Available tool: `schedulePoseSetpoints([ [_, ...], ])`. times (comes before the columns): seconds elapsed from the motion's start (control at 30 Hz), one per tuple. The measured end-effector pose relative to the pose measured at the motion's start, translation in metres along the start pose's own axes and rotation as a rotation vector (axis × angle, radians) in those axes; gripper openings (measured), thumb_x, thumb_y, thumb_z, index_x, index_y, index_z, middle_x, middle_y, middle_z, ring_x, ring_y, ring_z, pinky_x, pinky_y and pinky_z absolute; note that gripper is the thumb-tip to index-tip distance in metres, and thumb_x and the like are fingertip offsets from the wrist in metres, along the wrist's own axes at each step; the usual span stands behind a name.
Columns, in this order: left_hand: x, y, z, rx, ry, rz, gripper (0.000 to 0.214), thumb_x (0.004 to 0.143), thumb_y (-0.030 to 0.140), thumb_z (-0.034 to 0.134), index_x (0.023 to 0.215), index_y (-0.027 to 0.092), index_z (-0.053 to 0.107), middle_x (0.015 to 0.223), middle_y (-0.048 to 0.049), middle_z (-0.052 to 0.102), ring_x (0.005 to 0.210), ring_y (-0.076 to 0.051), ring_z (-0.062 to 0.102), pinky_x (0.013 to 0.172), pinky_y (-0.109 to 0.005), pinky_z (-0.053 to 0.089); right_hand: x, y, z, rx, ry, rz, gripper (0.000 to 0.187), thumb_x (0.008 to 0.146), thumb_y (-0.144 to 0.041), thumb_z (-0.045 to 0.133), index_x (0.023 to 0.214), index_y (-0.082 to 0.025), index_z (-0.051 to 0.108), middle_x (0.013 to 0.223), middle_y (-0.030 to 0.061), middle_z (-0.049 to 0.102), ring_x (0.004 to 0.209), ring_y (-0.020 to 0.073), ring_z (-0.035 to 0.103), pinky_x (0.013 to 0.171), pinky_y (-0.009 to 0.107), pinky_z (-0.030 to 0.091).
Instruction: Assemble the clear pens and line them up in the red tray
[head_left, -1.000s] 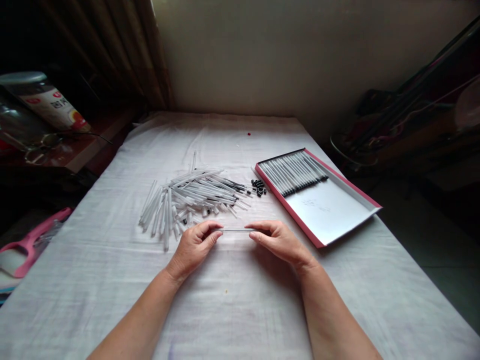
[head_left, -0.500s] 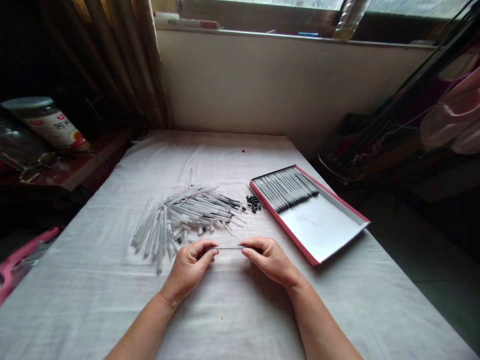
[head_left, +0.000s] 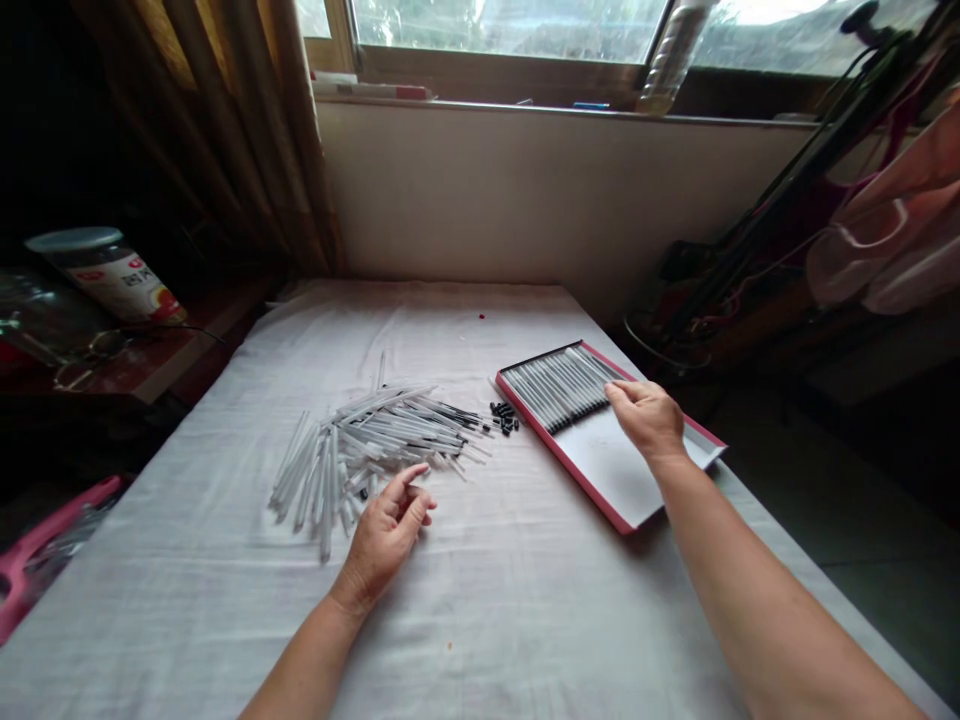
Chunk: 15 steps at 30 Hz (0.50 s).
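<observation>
My right hand (head_left: 651,418) is over the shallow red-edged box lid (head_left: 570,478), its fingertips pinched on a slim pen at the right end of a row. That row of clear-barrelled pens (head_left: 559,385) lies side by side in the lid's far half, black ends toward me. Most of the pinched pen is hidden among the others and by my fingers. My left hand (head_left: 390,530) hovers above the cloth with fingers apart and nothing in them. Just beyond it spreads a loose pile of clear pen barrels and thin dark-ended refills (head_left: 390,425).
Small black plugs (head_left: 505,417) lie between the pile and the lid. A white cloth (head_left: 480,620) covers the table, with a tiny red piece (head_left: 481,316) near the far edge. At left, a jar (head_left: 112,275) and glasses (head_left: 90,360) rest on a brown surface.
My right hand has let its end of the shared grip go sideways, carrying the pen right to the lid. My left hand has released the pen and opened. The view has tilted up slightly.
</observation>
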<state>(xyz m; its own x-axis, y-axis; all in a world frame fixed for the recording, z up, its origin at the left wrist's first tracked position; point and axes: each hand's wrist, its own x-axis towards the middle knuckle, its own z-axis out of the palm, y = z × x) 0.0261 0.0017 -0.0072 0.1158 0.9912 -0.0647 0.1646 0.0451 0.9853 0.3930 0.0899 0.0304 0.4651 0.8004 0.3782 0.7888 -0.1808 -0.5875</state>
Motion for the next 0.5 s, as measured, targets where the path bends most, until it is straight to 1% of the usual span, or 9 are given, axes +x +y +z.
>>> schedulePoseSetpoints([
  [0.1, 0.0, -0.001, 0.002, 0.075, 0.009, 0.016, 0.042, 0.084, 0.043, 0.058, 0.118, 0.018, 0.06, 0.077, -0.0029, 0.066, 0.062, -0.014, 0.062, 0.049, -0.021, 0.045, 0.035, 0.023, 0.009, -0.207, -0.066, 0.141, 0.035, 0.079, -0.038, 0.057, 0.1, -0.021, 0.078, 0.107, 0.0144, 0.07, 0.094, 0.0319, 0.064, 0.079, 0.041, 0.048],
  [0.17, 0.0, -0.002, 0.003, 0.082, 0.024, 0.015, 0.038, 0.083, 0.043, 0.058, 0.113, 0.019, 0.063, 0.075, -0.0027, 0.067, 0.061, -0.013, 0.062, 0.05, -0.021, 0.046, 0.047, 0.028, 0.016, -0.293, -0.095, 0.172, 0.036, 0.081, -0.039, 0.056, 0.104, -0.022, 0.077, 0.111, 0.0153, 0.069, 0.095, 0.0327, 0.063, 0.079, 0.042, 0.046],
  [0.33, 0.0, -0.005, 0.003, 0.077, 0.041, -0.006, 0.034, 0.082, 0.043, 0.058, 0.102, 0.017, 0.067, 0.075, -0.0029, 0.067, 0.06, -0.013, 0.062, 0.051, -0.021, 0.046, 0.059, 0.027, 0.035, -0.432, -0.114, 0.133, 0.037, 0.085, -0.039, 0.049, 0.108, -0.024, 0.075, 0.113, 0.0147, 0.065, 0.1, 0.0323, 0.057, 0.085, 0.045, 0.042],
  [0.5, 0.001, -0.007, 0.003, 0.099, 0.047, 0.001, 0.033, 0.083, 0.042, 0.057, 0.101, 0.017, 0.068, 0.073, -0.003, 0.067, 0.059, -0.013, 0.061, 0.051, -0.021, 0.046, 0.061, 0.028, 0.045, -0.505, -0.153, 0.095, 0.04, 0.086, -0.038, 0.05, 0.117, -0.021, 0.07, 0.118, 0.016, 0.062, 0.107, 0.0334, 0.052, 0.09, 0.047, 0.038],
])
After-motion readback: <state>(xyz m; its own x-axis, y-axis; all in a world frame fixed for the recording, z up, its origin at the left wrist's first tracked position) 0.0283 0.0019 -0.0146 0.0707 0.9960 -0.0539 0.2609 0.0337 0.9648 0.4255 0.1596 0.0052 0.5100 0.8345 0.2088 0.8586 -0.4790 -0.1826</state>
